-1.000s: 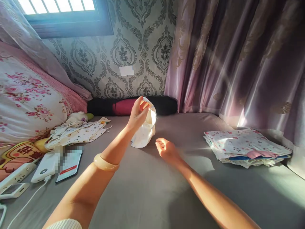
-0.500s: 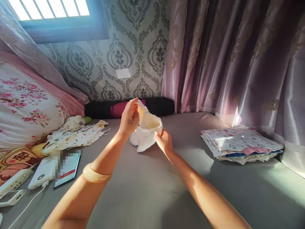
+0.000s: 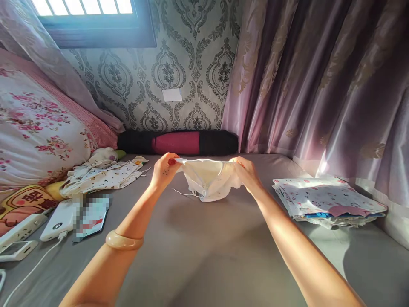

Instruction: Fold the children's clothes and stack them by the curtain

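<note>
A small white cloth garment (image 3: pixel 209 183) hangs stretched between my hands above the grey bed sheet (image 3: pixel 204 264). Its upper edge is pulled nearly straight, and a thin string dangles from its lower left. My left hand (image 3: pixel 165 171) pinches the left end, with a bangle on that forearm. At the other end, my right hand (image 3: pixel 248 174) grips the cloth, its fingertips partly hidden by the fabric. The exact kind of garment is unclear because it is folded and sagging in the middle.
Folded printed cloths (image 3: pixel 326 198) are stacked at the right. On the left lie spotted clothes (image 3: pixel 105 177), a phone (image 3: pixel 92 221), a white power bank (image 3: pixel 59 224) with a cable, and a power strip (image 3: pixel 22 232). A black-and-red roll (image 3: pixel 175 143) lines the wall.
The garment has gone from bunched and tilted to stretched sideways. My left hand has lowered and moved slightly left; my right hand has moved right and up. The view has shifted slightly.
</note>
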`<state>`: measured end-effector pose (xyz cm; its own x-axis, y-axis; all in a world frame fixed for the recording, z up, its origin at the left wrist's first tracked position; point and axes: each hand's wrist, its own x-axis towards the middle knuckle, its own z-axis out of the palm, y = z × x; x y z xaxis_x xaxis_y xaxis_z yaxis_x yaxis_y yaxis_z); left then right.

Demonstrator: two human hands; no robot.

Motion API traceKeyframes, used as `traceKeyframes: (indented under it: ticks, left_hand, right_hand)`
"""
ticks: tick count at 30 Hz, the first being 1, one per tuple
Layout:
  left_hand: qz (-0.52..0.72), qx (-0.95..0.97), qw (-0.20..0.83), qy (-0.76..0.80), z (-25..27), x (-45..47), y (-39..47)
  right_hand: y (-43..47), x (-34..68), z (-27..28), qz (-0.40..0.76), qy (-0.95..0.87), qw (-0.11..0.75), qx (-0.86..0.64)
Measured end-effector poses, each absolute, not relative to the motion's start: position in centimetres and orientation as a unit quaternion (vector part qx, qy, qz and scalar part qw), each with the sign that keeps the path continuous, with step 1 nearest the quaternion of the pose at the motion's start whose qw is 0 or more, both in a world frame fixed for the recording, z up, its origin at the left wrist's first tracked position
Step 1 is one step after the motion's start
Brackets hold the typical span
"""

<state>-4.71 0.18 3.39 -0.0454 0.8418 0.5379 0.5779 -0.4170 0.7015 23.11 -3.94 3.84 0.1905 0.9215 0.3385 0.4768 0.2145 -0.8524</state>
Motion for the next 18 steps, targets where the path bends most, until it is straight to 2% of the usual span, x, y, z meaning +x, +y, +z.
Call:
traceKeyframes:
  ticks: [5,8,14,18]
  left_hand:
    - [0.442,0.709,0.146,0.53,2.9,-5.2,-0.2]
    - [0.441,0.721,0.142,0.514,2.7,-5.5,-0.6]
    - [0.451,0.695,0.329,0.453,2.7,-5.8,-1.8]
    - [0.452,0.687,0.377,0.426,3.6,-5.7,-3.0]
  right_hand:
    - [-4.8,23.8,5.4,0.342,-0.615,0.443,-0.556]
    - [-5.5,24.2,6.2,0.372,-0.643,0.412,-0.527]
    - [-6.1,24.4,6.3,0.338,-0.663,0.41,-0.527]
    - [-6.5,24.3,6.7,0.326,-0.651,0.431,-0.533]
